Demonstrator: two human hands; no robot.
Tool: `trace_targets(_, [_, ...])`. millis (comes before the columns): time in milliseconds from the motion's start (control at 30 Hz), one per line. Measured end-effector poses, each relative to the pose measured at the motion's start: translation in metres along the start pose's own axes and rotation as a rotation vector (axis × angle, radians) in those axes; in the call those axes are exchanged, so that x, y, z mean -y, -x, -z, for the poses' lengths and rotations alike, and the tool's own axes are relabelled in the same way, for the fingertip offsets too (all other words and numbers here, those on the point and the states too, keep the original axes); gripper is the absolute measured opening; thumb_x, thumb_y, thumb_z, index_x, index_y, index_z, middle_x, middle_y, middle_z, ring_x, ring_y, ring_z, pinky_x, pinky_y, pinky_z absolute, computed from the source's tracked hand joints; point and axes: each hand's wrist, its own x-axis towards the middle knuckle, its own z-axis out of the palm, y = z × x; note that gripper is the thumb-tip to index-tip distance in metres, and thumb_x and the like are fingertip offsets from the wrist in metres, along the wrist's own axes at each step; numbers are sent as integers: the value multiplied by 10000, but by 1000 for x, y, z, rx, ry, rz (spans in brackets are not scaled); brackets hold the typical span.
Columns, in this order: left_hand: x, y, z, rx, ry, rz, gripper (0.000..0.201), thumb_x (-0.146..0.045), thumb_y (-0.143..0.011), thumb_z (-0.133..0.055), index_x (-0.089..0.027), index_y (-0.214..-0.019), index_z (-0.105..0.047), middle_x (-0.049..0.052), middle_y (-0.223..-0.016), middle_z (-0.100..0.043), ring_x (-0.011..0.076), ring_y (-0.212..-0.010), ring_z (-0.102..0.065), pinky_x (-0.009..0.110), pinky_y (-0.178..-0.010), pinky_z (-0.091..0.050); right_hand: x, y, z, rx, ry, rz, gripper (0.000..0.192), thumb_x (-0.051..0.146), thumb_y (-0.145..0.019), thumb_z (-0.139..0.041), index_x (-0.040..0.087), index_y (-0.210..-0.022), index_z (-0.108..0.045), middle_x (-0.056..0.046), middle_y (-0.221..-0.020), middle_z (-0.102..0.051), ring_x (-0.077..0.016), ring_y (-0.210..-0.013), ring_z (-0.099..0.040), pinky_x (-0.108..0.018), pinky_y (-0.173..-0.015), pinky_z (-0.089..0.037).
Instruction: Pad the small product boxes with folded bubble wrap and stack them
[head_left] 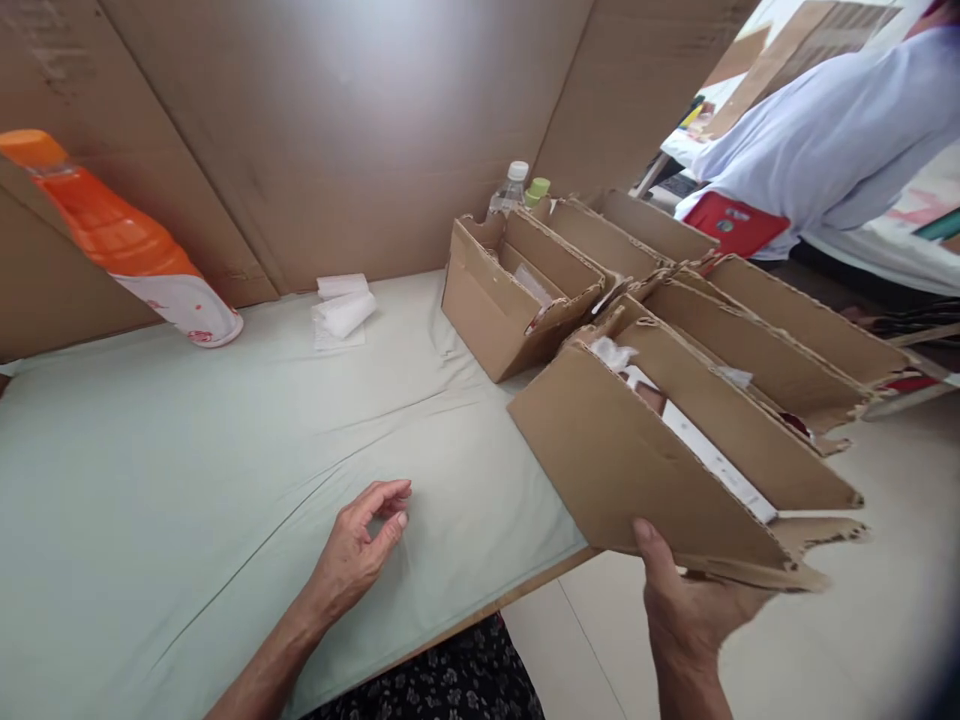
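My right hand grips the near lower edge of an open cardboard box, its thumb on the side wall and its other fingers hidden beneath. Inside that box a long white carton lies beside some crumpled clear plastic. Over the pale green cloth, my left hand is empty, its fingers loosely curved and the thumb tip apart from them. Another open cardboard box stands farther back on the table.
More open cardboard boxes are packed together on the right. An orange-capped bottle leans at the back left, near folded white tissue. Two capped bottles stand behind the boxes. A person in a pale shirt sits at upper right.
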Motion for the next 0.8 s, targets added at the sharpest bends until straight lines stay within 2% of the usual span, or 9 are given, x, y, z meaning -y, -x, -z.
trace_targets(67, [2,0,-2,14,-18,17,295,-353,-931,-581,-243,-1178,-696,83,-1087,-737,224,-976,-714,388,-871,-608,16,-3,-16,-64,-11,-9,1066,509,-722,-818,162,-1540,-228,-234,-1510,-395,-370,-1416,-421,-635,-1148,-377])
trace_targets(200, [1,0,-1,34,-48,31,300,-375,-941,-569,-246,-1180,-697,84,-1085,-745,229,-988,-714,371,-844,-609,22,-5,-36,-13,-21,-26,1003,502,-739,-800,147,-1516,-274,-202,-1459,-457,-311,-1341,-491,-566,-1136,-413])
trace_targets(300, [0,-3,9,6,-102,8,286,-352,-939,-569,-243,-1168,-702,81,-1076,-743,228,-983,-710,356,-812,-606,2,16,-26,-12,-60,-101,906,516,-724,-799,138,-1451,-412,-185,-1419,-510,-332,-1308,-515,-583,-1127,-392])
trace_targets(400, [-3,-14,27,-72,-205,-22,267,-323,-925,-568,-234,-1137,-705,88,-1085,-730,233,-962,-695,333,-719,-598,-19,50,-5,34,40,-187,665,500,-844,-692,150,-1386,-530,-173,-1350,-585,-343,-1233,-576,-583,-1058,-434])
trace_targets(467, [-7,-29,40,-113,-299,-52,275,-304,-923,-556,-240,-1149,-699,94,-1122,-718,249,-1006,-677,331,-689,-592,-24,69,4,148,160,-35,385,409,-909,-642,181,-1219,-652,-135,-1173,-686,-319,-1105,-644,-547,-1016,-454])
trace_targets(533, [-12,-54,49,-130,-420,-122,302,-269,-916,-544,-240,-1180,-690,108,-1197,-696,275,-1101,-646,374,-763,-599,-20,80,1,276,185,269,143,298,-918,-642,209,-1016,-698,-82,-956,-731,-283,-955,-684,-501,-978,-464])
trace_targets(600, [-14,-89,54,-142,-582,-229,327,-231,-892,-552,-221,-1188,-690,137,-1309,-650,315,-1214,-593,479,-931,-560,-10,82,-12,375,144,512,76,234,-917,-635,220,-972,-686,-55,-891,-738,-261,-905,-693,-460,-941,-469])
trace_targets(700, [-13,-157,54,-150,-836,-352,385,-173,-835,-589,-188,-1208,-683,179,-1508,-503,395,-1414,-426,619,-1120,-377,5,75,-39,484,169,619,129,244,-946,-588,222,-1039,-674,-67,-1011,-750,-259,-973,-694,-427,-892,-465])
trace_targets(800, [-8,-232,56,-102,-1022,-395,427,-130,-805,-590,-162,-1222,-673,189,-1594,-398,421,-1501,-296,659,-1176,-244,6,67,-55,509,223,659,145,262,-956,-563,230,-1044,-673,-71,-1098,-745,-262,-1027,-690,-412,-865,-459])
